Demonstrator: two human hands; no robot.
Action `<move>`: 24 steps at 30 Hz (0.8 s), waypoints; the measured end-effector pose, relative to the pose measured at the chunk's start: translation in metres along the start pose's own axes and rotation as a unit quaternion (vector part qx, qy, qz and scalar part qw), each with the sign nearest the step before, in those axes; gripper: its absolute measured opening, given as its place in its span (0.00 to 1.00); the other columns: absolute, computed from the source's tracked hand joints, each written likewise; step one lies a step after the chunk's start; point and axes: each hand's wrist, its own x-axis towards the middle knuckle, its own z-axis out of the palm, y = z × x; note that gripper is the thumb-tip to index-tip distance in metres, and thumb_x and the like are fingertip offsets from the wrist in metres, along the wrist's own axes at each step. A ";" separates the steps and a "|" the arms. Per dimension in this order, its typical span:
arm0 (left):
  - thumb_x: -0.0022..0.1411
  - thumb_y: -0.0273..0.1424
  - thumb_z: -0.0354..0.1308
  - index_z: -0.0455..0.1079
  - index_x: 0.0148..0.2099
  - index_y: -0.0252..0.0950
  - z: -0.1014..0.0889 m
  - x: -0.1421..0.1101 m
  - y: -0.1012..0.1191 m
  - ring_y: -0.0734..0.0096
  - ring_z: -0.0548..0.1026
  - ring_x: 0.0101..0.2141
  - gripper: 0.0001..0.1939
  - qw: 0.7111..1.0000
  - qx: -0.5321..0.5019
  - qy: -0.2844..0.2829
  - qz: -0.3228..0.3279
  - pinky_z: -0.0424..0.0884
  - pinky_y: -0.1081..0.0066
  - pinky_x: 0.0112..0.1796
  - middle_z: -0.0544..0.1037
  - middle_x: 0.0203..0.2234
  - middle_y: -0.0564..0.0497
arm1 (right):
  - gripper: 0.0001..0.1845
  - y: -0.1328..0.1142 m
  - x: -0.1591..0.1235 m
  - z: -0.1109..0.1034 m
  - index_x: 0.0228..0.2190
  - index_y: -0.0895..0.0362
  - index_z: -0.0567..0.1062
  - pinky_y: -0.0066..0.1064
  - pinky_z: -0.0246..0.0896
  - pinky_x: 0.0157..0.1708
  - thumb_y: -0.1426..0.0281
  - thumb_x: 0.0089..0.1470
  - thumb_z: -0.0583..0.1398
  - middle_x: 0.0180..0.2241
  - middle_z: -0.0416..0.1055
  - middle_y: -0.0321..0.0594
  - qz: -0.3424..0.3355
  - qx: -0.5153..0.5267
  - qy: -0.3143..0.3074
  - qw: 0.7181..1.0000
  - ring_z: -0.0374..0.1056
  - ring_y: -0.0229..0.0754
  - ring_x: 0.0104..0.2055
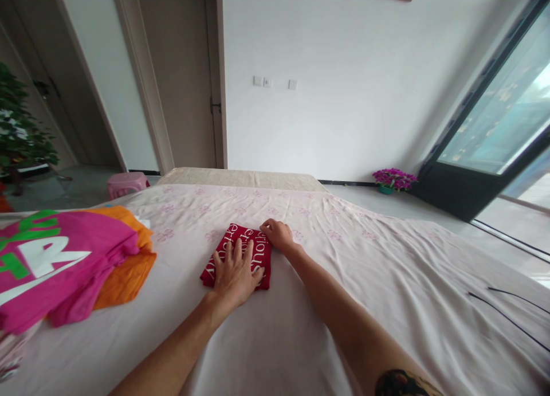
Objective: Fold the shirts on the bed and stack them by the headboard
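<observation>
A red garment (222,248) with white lettering lies folded into a small, roughly square bundle on the pale, flower-printed bed sheet (172,338). My left hand (237,273) rests flat on top of it with the fingers spread. At the bundle's far right corner is my right hand (277,234), its fingers curled in and closed on the edge of the cloth. Part of the lettering is hidden under my left hand.
To the left lies a loose pile with a magenta shirt (101,241) and an orange garment (129,275). Dark cords (509,321) lie at the right. Beyond the bed are a pink stool (128,184), a door (180,75) and a pot of purple flowers (393,179).
</observation>
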 end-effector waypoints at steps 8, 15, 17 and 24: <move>0.66 0.45 0.47 0.50 0.70 0.29 0.009 -0.001 -0.006 0.38 0.53 0.66 0.37 0.999 -0.037 0.034 -0.006 0.46 0.37 0.60 0.54 0.67 0.30 | 0.26 -0.039 -0.030 -0.013 0.62 0.57 0.62 0.39 0.45 0.63 0.64 0.68 0.44 0.63 0.61 0.46 -0.114 0.025 0.055 0.992 0.53 0.45 0.66; 0.64 0.44 0.51 0.53 0.69 0.25 0.012 -0.002 -0.002 0.38 0.53 0.66 0.39 0.999 -0.023 0.031 -0.011 0.43 0.39 0.62 0.53 0.67 0.29 | 0.28 -0.030 -0.050 0.010 0.65 0.51 0.56 0.51 0.36 0.66 0.58 0.68 0.46 0.69 0.48 0.45 -0.147 -0.073 -0.097 0.982 0.38 0.48 0.71; 0.65 0.45 0.49 0.55 0.68 0.26 0.005 0.001 -0.007 0.41 0.54 0.66 0.37 0.999 -0.050 0.006 -0.012 0.46 0.42 0.62 0.56 0.66 0.30 | 0.27 -0.025 -0.049 0.007 0.64 0.51 0.58 0.51 0.39 0.65 0.58 0.68 0.47 0.68 0.50 0.45 -0.131 -0.076 -0.098 0.984 0.40 0.48 0.71; 0.66 0.40 0.47 0.56 0.66 0.30 -0.013 0.026 -0.070 0.57 0.66 0.60 0.30 0.977 -0.190 -0.006 -0.102 0.61 0.61 0.58 0.67 0.61 0.35 | 0.24 -0.007 -0.067 -0.023 0.57 0.60 0.67 0.42 0.58 0.54 0.63 0.64 0.51 0.52 0.72 0.54 0.024 0.001 0.001 1.000 0.66 0.51 0.56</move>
